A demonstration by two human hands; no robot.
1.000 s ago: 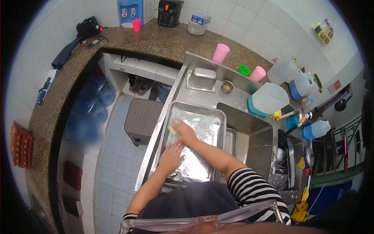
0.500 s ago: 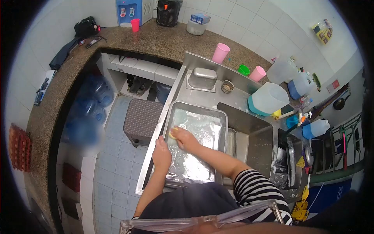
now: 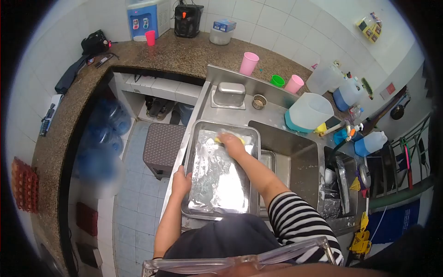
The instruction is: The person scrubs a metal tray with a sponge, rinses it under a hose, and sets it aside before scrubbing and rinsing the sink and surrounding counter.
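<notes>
A large rectangular metal tray (image 3: 221, 177), wet and soapy inside, lies on the steel sink's drainboard in front of me. My right hand (image 3: 229, 142) presses a yellow sponge (image 3: 241, 140) against the tray's inner surface near its far end. Most of the sponge is covered by the fingers. With my left hand (image 3: 182, 180) I grip the tray's left rim, fingers curled over the edge.
To the right is a sink basin (image 3: 295, 161) with another metal pan (image 3: 267, 161) partly in it. A jug of teal liquid (image 3: 308, 113), a lidded metal container (image 3: 230, 94) and a small metal cup (image 3: 259, 101) stand behind. Pink cups (image 3: 249, 63) line the counter. A brown stool (image 3: 162, 145) stands left.
My right hand has moved with the sponge from the tray's left side to its far end. My left hand still holds the left rim. The head view has shifted slightly.
</notes>
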